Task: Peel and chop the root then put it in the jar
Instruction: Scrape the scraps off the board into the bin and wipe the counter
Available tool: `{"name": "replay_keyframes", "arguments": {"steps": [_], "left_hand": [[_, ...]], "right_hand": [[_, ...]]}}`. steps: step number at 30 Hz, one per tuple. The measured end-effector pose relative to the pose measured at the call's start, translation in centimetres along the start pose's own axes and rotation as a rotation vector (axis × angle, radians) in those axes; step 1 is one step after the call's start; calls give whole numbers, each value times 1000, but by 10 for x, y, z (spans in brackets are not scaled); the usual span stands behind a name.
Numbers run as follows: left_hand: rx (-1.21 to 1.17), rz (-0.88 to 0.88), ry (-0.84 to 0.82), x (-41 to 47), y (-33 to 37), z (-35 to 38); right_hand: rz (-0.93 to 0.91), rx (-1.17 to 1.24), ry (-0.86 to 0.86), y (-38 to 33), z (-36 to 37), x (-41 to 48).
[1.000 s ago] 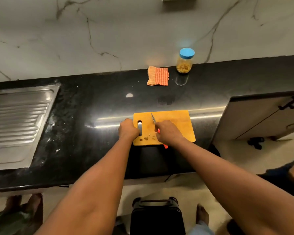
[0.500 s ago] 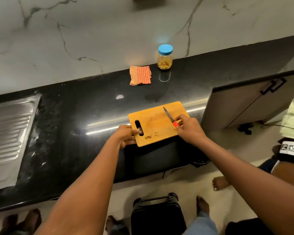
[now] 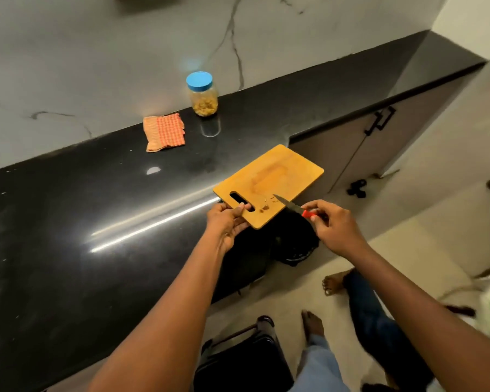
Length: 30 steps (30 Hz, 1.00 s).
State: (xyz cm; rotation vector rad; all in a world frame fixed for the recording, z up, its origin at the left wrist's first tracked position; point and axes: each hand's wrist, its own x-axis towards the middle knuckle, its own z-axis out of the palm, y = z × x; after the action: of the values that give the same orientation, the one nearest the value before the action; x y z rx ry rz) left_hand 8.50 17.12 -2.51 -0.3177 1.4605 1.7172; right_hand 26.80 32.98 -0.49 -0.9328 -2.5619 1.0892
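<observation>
My left hand [image 3: 229, 219] grips the handle end of the wooden cutting board [image 3: 275, 176], fingers through its slot, and holds the board tilted past the counter's front edge. A few small root scraps [image 3: 265, 208] lie on the board near the slot. My right hand [image 3: 333, 224] pinches the red handle of a small knife [image 3: 292, 206], its blade tip over the board's near edge. Below the board stands a dark bin [image 3: 294, 244]. The jar [image 3: 203, 94] with a blue lid, holding chopped yellow pieces, stands at the back of the counter by the wall.
An orange checked cloth [image 3: 164, 132] lies left of the jar on the black counter [image 3: 96, 207]. A cabinet door [image 3: 359, 142] with a black handle is at the right. A dark stool [image 3: 244, 360] and other people's feet [image 3: 333, 282] are on the floor.
The board has been lifted off the counter and swung right over the edge, above the bin. The knife has moved from the board's top to its near edge. The view has shifted right.
</observation>
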Motion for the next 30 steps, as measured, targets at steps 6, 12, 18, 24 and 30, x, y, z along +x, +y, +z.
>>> {"name": "replay_keyframes", "arguments": {"steps": [6, 12, 18, 24, 30], "left_hand": [[9, 3, -41, 17, -48, 78], [18, -43, -56, 31, -112, 149], [-63, -160, -11, 71, -202, 177], [-152, -192, 159, 125, -286, 135], [-200, -206, 348, 169, -338, 83]], "right_hand": [[36, -13, 53, 58, -22, -23], [153, -28, 197, 126, -35, -36], [206, -129, 164, 217, -27, -40], [238, -176, 16, 296, 46, -17], [223, -229, -167, 337, 129, 2]]}}
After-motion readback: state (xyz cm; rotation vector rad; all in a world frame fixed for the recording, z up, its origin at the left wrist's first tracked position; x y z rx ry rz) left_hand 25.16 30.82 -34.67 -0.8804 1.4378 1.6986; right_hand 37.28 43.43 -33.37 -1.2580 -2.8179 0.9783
